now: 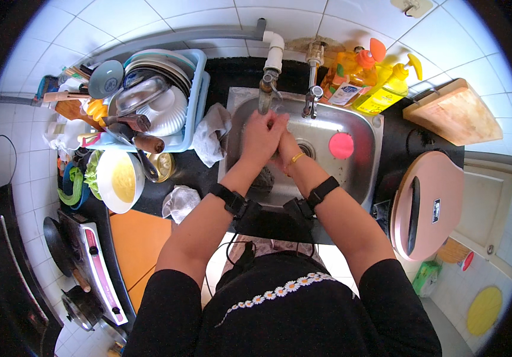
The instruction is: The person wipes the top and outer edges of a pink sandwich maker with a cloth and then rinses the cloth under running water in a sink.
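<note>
My left hand (pixel 260 134) and my right hand (pixel 286 140) are pressed together over the stainless steel sink (pixel 354 178), just below the spout of the left tap (pixel 266 91). The left fingers lap over the right hand, which wears a yellow band at the wrist. Whether anything lies between the palms is hidden. Beneath and beside my wrists are the drain (pixel 307 147) and a dark, unclear thing (pixel 262 180) on the basin floor. A round pink disc (pixel 341 145) lies right of the drain. A second tap (pixel 313 100) stands to the right.
Left of the sink are a grey cloth (pixel 212 134), a blue dish rack (pixel 200 93) full of plates, and a white bowl (pixel 138 196) of yellow liquid. Soap bottles (pixel 383 96) and a wooden cutting board (pixel 454 114) stand back right. A pink electric griddle (pixel 430 209) is at right.
</note>
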A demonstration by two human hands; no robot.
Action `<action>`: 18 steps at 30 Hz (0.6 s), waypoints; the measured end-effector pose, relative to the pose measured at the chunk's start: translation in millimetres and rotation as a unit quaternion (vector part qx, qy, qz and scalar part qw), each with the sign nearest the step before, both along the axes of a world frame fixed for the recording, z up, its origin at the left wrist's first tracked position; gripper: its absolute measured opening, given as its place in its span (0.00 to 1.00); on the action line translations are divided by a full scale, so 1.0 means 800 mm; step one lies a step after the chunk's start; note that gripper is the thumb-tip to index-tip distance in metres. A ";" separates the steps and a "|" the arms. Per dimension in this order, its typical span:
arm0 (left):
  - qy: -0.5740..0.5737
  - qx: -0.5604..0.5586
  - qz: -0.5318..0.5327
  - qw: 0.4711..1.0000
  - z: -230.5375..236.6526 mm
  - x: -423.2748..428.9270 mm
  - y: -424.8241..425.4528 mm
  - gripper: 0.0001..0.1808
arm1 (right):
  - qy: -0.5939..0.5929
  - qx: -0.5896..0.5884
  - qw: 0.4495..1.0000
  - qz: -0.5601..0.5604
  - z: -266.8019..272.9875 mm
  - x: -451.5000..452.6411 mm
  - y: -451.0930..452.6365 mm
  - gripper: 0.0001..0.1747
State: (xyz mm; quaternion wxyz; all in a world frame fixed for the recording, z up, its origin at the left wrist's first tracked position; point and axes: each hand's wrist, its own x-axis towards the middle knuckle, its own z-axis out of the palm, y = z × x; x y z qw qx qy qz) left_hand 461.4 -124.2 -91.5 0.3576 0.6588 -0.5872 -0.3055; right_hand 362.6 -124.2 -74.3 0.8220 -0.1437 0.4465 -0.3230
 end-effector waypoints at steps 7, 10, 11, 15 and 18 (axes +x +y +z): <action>-0.059 0.033 0.096 0.993 -0.041 0.038 -0.012 0.16 | 0.038 -0.067 0.997 -0.023 -0.060 0.022 0.002 0.18; 0.078 0.032 0.054 0.995 -0.039 0.024 0.008 0.18 | 0.111 -0.114 0.986 -0.051 -0.056 0.025 -0.007 0.17; 0.100 -0.001 0.026 0.995 -0.042 0.017 0.014 0.18 | 0.111 -0.108 0.983 -0.100 -0.057 0.026 -0.015 0.18; 0.100 -0.047 0.042 0.993 -0.060 -0.010 0.024 0.20 | 0.042 -0.058 0.988 -0.136 -0.064 0.018 -0.021 0.21; 0.151 0.090 0.093 0.980 -0.060 0.023 -0.011 0.21 | 0.097 -0.112 0.989 -0.026 -0.062 0.027 0.002 0.18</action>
